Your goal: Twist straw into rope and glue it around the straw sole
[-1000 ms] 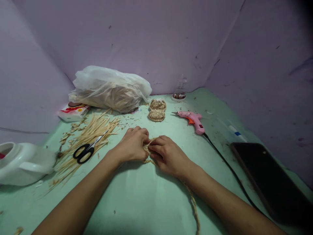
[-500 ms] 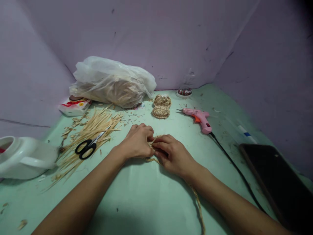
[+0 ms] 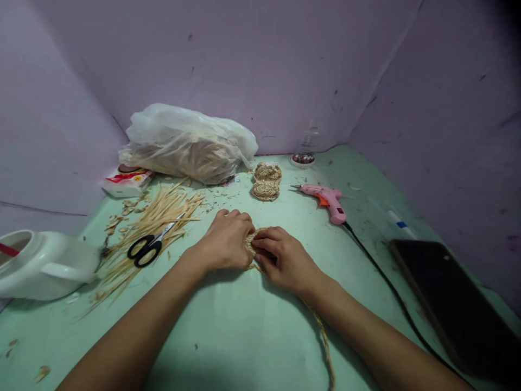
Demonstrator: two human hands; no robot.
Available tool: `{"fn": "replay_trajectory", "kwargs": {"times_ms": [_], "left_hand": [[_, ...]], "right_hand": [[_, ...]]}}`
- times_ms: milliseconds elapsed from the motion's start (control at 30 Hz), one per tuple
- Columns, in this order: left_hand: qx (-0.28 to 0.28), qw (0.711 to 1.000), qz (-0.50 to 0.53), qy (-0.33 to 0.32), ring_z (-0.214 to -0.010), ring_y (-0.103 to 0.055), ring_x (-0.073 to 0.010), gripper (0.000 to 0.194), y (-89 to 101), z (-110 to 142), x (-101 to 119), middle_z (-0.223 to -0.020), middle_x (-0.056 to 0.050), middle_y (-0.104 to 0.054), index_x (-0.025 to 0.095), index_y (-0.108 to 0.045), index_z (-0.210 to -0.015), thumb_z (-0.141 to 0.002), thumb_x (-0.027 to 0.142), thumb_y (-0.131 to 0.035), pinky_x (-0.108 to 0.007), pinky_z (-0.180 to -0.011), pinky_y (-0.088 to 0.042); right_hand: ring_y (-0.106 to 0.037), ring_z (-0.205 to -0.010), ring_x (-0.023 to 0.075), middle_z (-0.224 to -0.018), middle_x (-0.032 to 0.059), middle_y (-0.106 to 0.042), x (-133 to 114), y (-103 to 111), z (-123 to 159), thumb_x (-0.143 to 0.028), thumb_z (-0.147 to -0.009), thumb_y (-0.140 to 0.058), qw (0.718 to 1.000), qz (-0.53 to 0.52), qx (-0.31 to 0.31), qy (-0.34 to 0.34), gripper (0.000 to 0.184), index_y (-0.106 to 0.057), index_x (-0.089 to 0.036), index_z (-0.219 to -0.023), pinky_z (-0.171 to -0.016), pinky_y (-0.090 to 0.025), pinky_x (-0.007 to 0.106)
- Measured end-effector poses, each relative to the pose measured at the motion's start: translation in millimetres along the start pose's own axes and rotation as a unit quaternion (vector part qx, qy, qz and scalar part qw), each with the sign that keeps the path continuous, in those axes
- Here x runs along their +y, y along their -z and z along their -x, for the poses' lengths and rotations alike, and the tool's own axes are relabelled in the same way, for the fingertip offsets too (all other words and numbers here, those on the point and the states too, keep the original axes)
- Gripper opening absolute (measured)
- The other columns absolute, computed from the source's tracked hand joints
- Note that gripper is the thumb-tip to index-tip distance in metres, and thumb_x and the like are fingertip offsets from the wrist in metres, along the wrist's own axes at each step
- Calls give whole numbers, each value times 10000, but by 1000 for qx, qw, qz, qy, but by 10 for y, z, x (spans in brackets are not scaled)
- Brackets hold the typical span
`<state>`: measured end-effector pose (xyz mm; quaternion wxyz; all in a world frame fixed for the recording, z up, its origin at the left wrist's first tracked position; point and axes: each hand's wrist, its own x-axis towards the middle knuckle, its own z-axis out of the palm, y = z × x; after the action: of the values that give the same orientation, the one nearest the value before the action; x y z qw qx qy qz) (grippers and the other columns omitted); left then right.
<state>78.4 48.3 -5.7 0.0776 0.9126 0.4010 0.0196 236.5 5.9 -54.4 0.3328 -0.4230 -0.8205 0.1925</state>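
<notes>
Between my two hands is a small coil of braided straw cord (image 3: 249,244), mostly covered by fingers. My left hand (image 3: 230,239) is closed on the coil's left side, thumb toward me. With bent fingers my right hand (image 3: 280,255) pinches the coil's right edge. A loose length of the same cord (image 3: 324,339) runs from under my right wrist toward the table's near edge. Farther back lies a finished-looking woven piece (image 3: 266,182) of two joined straw coils, apart from both hands.
Black-handled scissors (image 3: 150,247) rest on loose straw strips (image 3: 163,209) at left, beside a white plastic jug (image 3: 61,263). A pink glue gun (image 3: 331,201) with a black cord (image 3: 378,271) and a dark phone (image 3: 451,304) lie right. A plastic bag (image 3: 191,144) stands behind.
The view has shifted slightly with my head. Both hands stay on the coil, and a little more of it shows between my fingers now.
</notes>
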Motion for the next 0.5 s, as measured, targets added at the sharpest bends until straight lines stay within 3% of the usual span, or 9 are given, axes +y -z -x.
{"fn": "replay_trajectory", "kwargs": {"times_ms": [400, 500], "left_hand": [[9, 999, 30, 26, -895, -516, -232, 133, -53, 28, 34, -888, -39, -611, 197, -606, -735, -626, 210, -529, -394, -873, -342], [-3, 998, 64, 28, -1005, -514, -247, 237, 1, 84, -38, -1021, -56, -610, 204, -636, -876, -663, 273, -560, -395, -915, -348]], "right_hand": [[-550, -931, 208, -989, 81, -646, 7, -2, 9, -105, -744, -544, 1000, 7, 10, 0, 210, -665, -181, -897, -825, -470, 359], [-554, -942, 217, -1004, 92, -647, 1, 32, 18, -143, -742, -579, 1000, 9, -6, 14, 206, -660, -165, -929, -845, -461, 373]]}}
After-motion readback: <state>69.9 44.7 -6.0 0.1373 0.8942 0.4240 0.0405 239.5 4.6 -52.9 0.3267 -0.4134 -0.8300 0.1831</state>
